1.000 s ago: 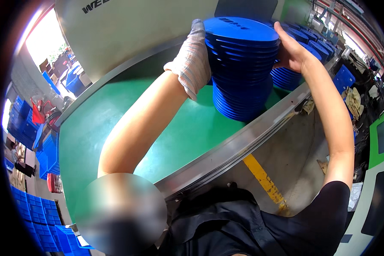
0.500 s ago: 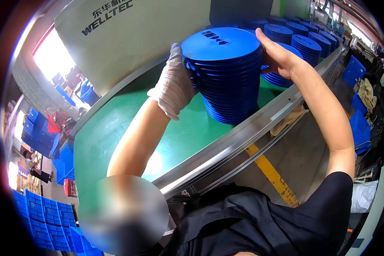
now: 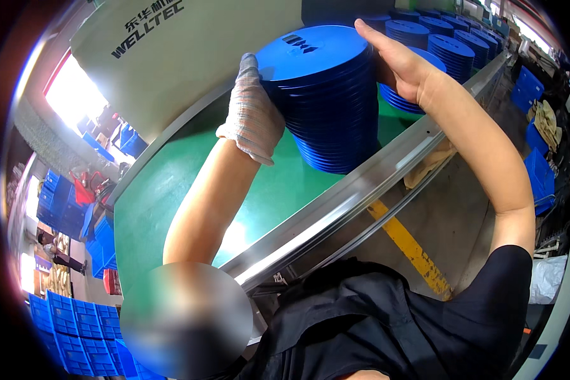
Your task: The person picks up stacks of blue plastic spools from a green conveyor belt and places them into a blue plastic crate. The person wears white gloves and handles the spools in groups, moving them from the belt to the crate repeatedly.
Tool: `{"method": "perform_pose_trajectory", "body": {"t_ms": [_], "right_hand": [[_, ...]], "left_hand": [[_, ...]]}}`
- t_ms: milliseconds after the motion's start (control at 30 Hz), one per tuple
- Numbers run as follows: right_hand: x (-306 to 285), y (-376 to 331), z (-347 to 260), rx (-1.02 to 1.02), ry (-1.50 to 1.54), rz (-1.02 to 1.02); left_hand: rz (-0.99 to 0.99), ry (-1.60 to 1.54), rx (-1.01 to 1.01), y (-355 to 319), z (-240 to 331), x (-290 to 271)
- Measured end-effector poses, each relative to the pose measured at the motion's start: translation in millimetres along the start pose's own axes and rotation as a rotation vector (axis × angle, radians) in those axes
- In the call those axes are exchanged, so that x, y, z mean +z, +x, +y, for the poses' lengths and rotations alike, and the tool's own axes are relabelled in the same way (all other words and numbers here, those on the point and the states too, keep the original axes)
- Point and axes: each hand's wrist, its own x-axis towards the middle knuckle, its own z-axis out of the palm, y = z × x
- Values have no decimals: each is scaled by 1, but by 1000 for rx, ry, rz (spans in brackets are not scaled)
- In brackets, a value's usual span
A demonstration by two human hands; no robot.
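Blue discs in a tall stack (image 3: 332, 101), standing on a green belt (image 3: 171, 190) beside its metal rail (image 3: 361, 190). Held from both sides: left hand (image 3: 253, 117) (in a white knit glove) flat against the near side, fingers spread upward; right hand (image 3: 402, 63), bare, open and pressed against the far side, fingers over the top edge. More blue stacks (image 3: 437, 38) behind, well apart. Blue crates (image 3: 69, 329) at lower left.

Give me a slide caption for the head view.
Gloved left hand and bare right hand grip a blue disc stack on a green table.
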Motion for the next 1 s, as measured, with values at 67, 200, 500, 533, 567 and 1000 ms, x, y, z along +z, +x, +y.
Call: {"method": "perform_pose_trajectory", "body": {"t_ms": [67,200,500,533,567,1000], "right_hand": [[6,-4,-11,-28,71,38],[3,-6,-19,-45,139,-11],[2,-3,2,3,20,0],[2,-7,0,14,35,-5],[4,-9,-2,4,32,5],[98,-18,-36,-19,320,-181]], "left_hand": [[-31,247,36,4,1,2],[-22,444,52,-2,-2,10],[-29,532,48,-1,-4,5],[-7,514,49,-3,-6,5],[17,501,54,-7,-7,8],[-44,667,366,-71,80,1]]}}
